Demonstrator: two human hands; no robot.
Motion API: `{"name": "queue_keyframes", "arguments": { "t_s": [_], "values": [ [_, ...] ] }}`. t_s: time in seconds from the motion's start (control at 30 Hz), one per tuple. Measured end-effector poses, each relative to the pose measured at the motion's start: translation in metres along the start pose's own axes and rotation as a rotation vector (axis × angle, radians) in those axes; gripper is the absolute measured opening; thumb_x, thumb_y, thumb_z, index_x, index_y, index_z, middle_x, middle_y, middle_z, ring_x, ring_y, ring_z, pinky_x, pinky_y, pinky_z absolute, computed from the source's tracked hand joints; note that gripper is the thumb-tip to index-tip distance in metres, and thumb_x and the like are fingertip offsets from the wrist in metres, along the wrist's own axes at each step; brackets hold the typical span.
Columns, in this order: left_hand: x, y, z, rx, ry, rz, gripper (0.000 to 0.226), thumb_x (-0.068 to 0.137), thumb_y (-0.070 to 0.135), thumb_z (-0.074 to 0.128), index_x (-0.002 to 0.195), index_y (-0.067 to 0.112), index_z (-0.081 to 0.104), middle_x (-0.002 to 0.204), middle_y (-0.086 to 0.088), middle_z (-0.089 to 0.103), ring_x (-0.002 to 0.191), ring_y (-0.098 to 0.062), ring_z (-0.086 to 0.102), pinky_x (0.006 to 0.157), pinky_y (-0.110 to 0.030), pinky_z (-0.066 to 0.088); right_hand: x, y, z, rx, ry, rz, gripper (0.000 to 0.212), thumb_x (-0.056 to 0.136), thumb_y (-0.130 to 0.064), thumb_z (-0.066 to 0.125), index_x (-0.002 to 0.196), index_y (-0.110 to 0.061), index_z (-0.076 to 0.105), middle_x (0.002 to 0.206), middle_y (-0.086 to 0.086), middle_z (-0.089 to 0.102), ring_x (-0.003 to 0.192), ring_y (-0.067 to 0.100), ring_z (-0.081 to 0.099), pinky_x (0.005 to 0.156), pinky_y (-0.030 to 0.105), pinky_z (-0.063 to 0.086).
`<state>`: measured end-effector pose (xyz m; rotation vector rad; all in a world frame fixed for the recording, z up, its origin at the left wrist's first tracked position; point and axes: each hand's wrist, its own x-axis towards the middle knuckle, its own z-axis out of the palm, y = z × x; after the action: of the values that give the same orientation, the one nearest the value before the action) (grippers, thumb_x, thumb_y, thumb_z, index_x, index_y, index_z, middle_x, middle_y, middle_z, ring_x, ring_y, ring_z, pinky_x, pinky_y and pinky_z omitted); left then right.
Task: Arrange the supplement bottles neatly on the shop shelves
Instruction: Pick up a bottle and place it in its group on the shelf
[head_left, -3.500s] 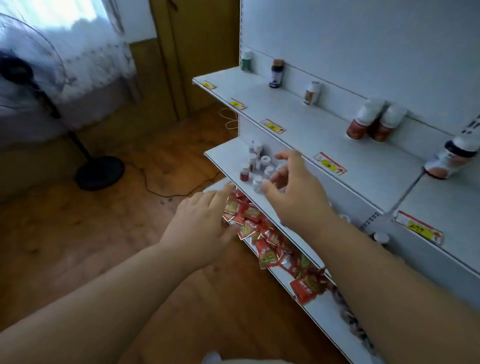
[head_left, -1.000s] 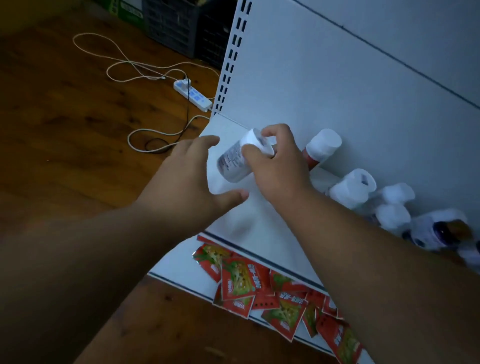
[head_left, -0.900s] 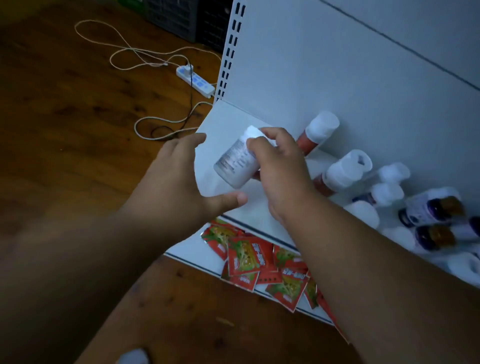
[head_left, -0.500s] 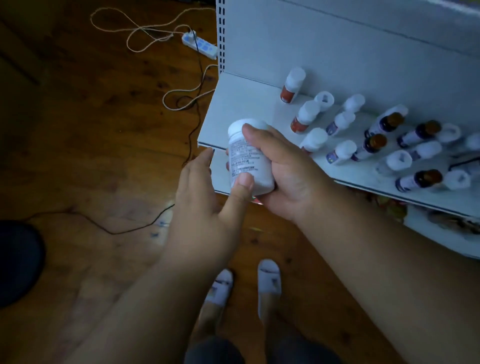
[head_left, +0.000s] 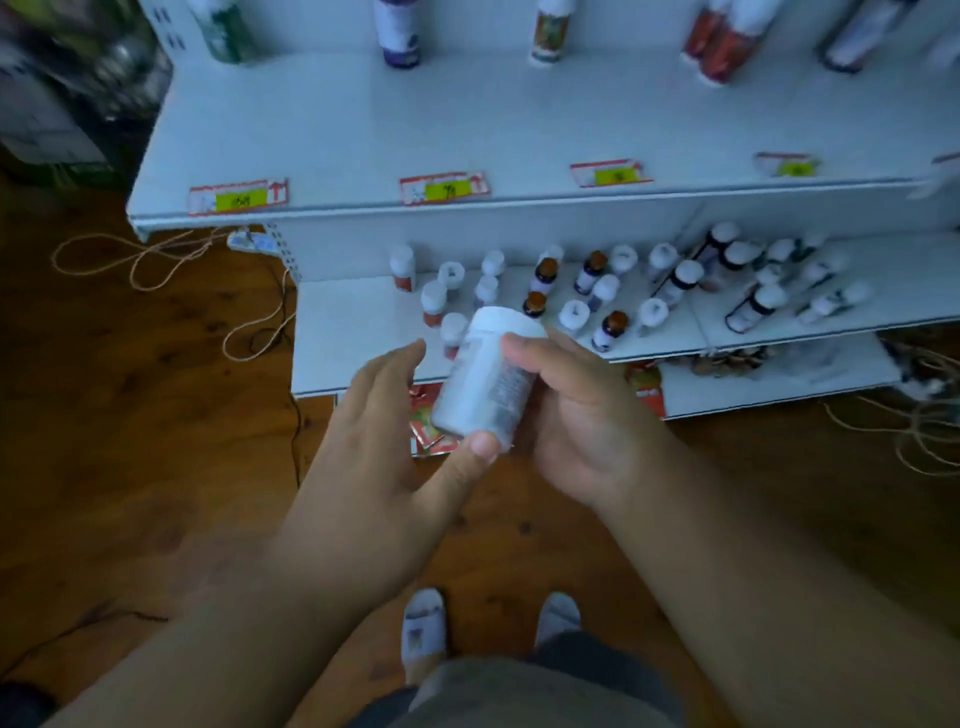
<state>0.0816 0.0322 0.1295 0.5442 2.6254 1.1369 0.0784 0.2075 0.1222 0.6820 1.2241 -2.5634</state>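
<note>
Left hand (head_left: 384, 441): grip released, fingers straight, thumb tip under the base of the white plastic supplement bottle (head_left: 485, 382). Bottle: above the floor, at 6 o'clock of the white metal middle shelf (head_left: 343, 332); long axis tilted, cap toward 12–1 o'clock. Right hand (head_left: 582, 415): grip grasping the bottle's side. Advice: turn the label outward, stand it upright in an even row

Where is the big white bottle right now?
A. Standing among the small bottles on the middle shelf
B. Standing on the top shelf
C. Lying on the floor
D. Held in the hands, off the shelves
D: the right hand grips the big white bottle in front of the shelves, with the left hand thumb at its base.
</note>
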Motion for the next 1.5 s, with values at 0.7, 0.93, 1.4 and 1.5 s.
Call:
{"name": "queue_keyframes", "arguments": {
  "t_s": [0.7, 0.93, 1.4, 1.5],
  "values": [
    [0.022, 0.425, 0.286, 0.096, -0.452, 0.787, 0.104, 0.070, 0.088, 0.033, 0.155, 0.035, 0.005, 0.160, 0.013, 0.014, 0.145, -0.007, 0.017, 0.116, -0.040, 0.027, -0.345, -0.239, -0.332, 0.344, 0.638, -0.648, 0.044, 0.094, -0.030, 0.058, 0.131, -0.007, 0.052, 0.113, 0.021, 0.060, 0.114, 0.041, 0.063, 0.080, 0.053, 0.059],
    [0.072, 0.529, 0.386, 0.127, -0.524, 0.808, 0.097, 0.075, 0.088, 0.033, 0.153, 0.041, -0.002, 0.161, 0.016, 0.006, 0.143, 0.000, 0.009, 0.113, -0.027, 0.013, -0.374, -0.329, -0.449, 0.149, 0.684, -0.727, 0.046, 0.087, -0.025, 0.069, 0.125, -0.005, 0.054, 0.112, 0.023, 0.064, 0.101, 0.031, 0.065, 0.086, 0.050, 0.058],
    [0.187, 0.749, 0.606, 0.131, -0.802, 1.007, 0.090, 0.080, 0.077, 0.043, 0.153, 0.035, 0.014, 0.155, 0.012, 0.026, 0.135, -0.002, 0.028, 0.106, -0.025, 0.030, -0.403, -0.481, -0.671, 0.080, 1.132, -0.725, 0.060, 0.063, -0.063, 0.069, 0.108, -0.027, 0.056, 0.104, 0.010, 0.069, 0.091, 0.025, 0.073, 0.080, 0.051, 0.061],
    [0.198, 0.793, 0.663, 0.130, -0.805, 0.993, 0.085, 0.083, 0.075, 0.045, 0.152, 0.037, 0.013, 0.156, 0.014, 0.024, 0.136, -0.002, 0.028, 0.106, -0.023, 0.028, -0.416, -0.514, -0.738, -0.049, 1.193, -0.686, 0.027, 0.087, -0.061, 0.058, 0.102, -0.039, 0.055, 0.101, 0.005, 0.069, 0.089, 0.022, 0.072, 0.079, 0.050, 0.061]
  ]
}}
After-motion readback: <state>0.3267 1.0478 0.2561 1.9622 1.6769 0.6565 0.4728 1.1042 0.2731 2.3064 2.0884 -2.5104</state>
